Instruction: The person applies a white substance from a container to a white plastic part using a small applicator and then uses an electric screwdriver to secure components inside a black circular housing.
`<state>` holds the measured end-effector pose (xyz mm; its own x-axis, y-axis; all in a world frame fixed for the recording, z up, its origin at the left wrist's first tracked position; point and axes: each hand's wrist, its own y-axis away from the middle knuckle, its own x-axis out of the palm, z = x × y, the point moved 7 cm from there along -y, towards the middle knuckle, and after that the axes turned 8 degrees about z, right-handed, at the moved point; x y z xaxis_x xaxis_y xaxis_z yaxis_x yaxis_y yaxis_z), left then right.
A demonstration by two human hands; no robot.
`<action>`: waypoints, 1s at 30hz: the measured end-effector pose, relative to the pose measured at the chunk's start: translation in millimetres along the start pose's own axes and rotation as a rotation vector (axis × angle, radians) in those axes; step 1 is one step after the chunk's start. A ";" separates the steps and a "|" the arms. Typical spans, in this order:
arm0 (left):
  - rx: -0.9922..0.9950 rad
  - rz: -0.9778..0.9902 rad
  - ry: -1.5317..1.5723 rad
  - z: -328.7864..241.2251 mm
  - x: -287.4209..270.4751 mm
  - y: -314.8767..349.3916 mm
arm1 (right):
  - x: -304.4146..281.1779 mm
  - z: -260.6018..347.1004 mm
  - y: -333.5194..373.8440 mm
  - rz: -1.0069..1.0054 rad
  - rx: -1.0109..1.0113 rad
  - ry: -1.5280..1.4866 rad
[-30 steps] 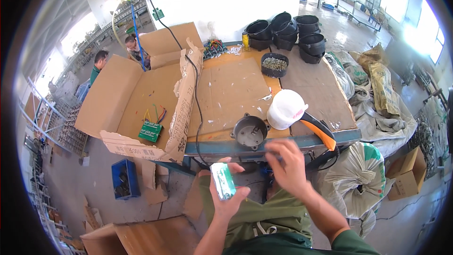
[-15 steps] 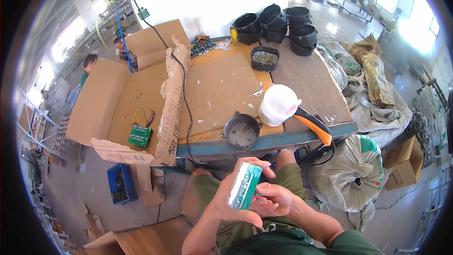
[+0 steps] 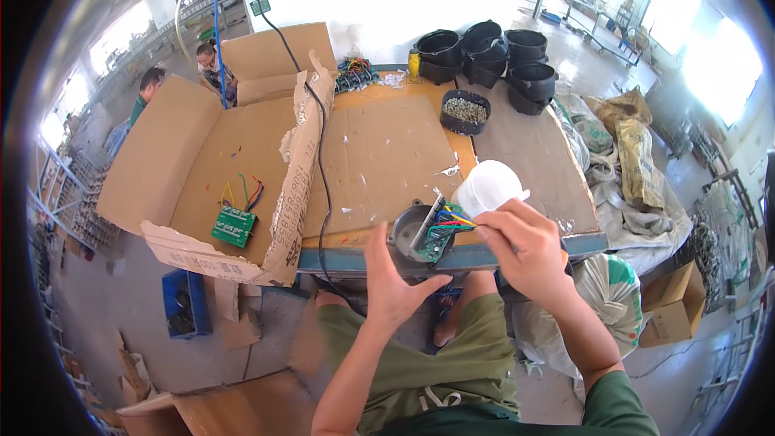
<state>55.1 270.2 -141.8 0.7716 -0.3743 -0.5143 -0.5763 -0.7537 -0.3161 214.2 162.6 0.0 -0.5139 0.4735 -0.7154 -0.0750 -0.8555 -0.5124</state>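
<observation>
Landmark: the round grey cup at the near edge of the surface. Green circuit board is tilted at the cup's right side, overlapping its opening; can't tell if it touches the rim or hangs just above.

Right hand, right of the cup, is narrow: thumb and fingers pinch the coloured wires running from the board. Wires are likely the easy part to grip, keeping fingers clear of the board and the cup's mouth.

Left hand, at the near left of the cup, is wide, thumb and fingers spread, nothing in it. Looks curved to suit the cup's side, maybe to steady it; contact not clear.

White tub stands just beyond the cup to the right, probably within easy reach. Dark tray of small bits is farther back, black pots behind that, likely stacked to save room. Open carton is left of the cup with a second board in it, wires pointing away from the person; walls perhaps keep boards together.
</observation>
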 end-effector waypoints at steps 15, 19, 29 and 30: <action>-0.018 -0.143 0.156 14.2 -1.3 -27.4 | 46.1 -6.6 -8.9 -0.106 -0.245 0.329; -0.018 -0.149 0.180 17.7 0.7 -25.2 | 62.2 -7.8 -5.9 -0.038 -0.281 0.356; 0.170 -0.282 -0.036 14.9 14.8 -18.0 | 84.2 -24.4 -17.2 0.096 -0.260 0.306; 0.174 -0.288 -0.040 14.6 15.2 -17.9 | 83.5 -25.4 -19.3 0.101 -0.255 0.302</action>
<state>73.3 285.9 -155.6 0.9004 -0.1352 -0.4134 -0.3758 -0.7204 -0.5829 194.4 224.0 -62.0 -0.2310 0.4622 -0.8562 0.1966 -0.8396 -0.5063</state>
